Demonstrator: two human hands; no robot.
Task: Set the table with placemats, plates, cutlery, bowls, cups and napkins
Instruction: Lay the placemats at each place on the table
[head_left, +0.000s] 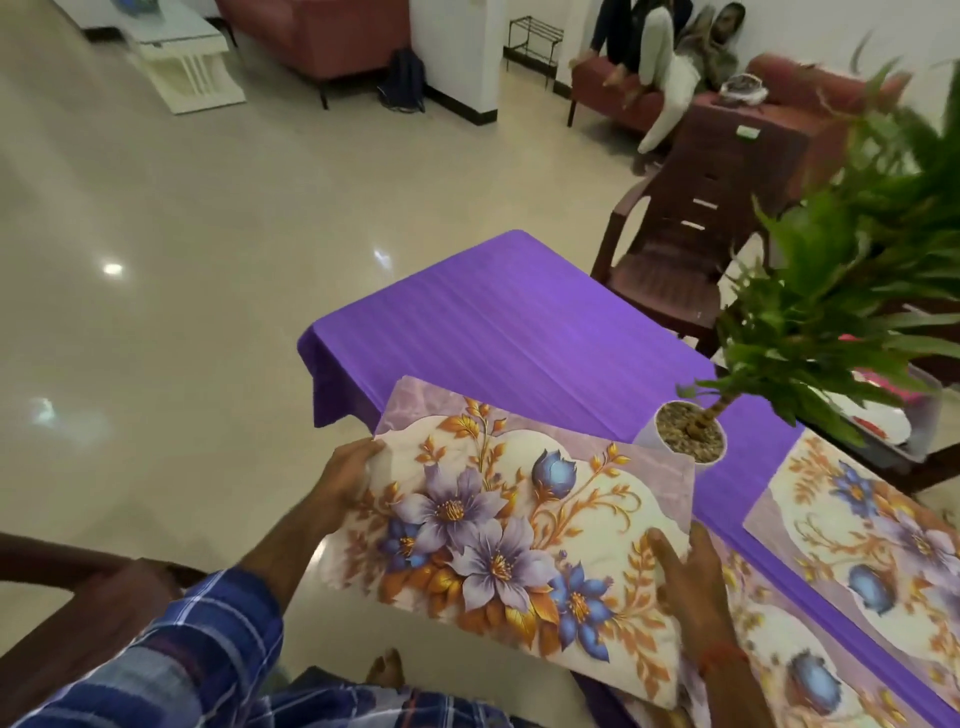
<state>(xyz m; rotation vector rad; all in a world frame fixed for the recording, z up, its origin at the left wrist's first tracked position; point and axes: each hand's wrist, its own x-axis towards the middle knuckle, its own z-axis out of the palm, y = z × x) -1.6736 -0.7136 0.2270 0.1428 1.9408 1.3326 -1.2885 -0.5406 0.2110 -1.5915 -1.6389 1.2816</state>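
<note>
While left hand (347, 474) and right hand (688, 569) had fingers clamped on the placemat (519, 535), its long axis spanned them. I logged bare table (493, 322) straight ahead.

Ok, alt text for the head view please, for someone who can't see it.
A person's left hand and right hand hold a floral placemat by its opposite ends above the near corner of a purple tablecloth. Two matching placemats lie on the cloth to the right, near a small potted plant.
</note>
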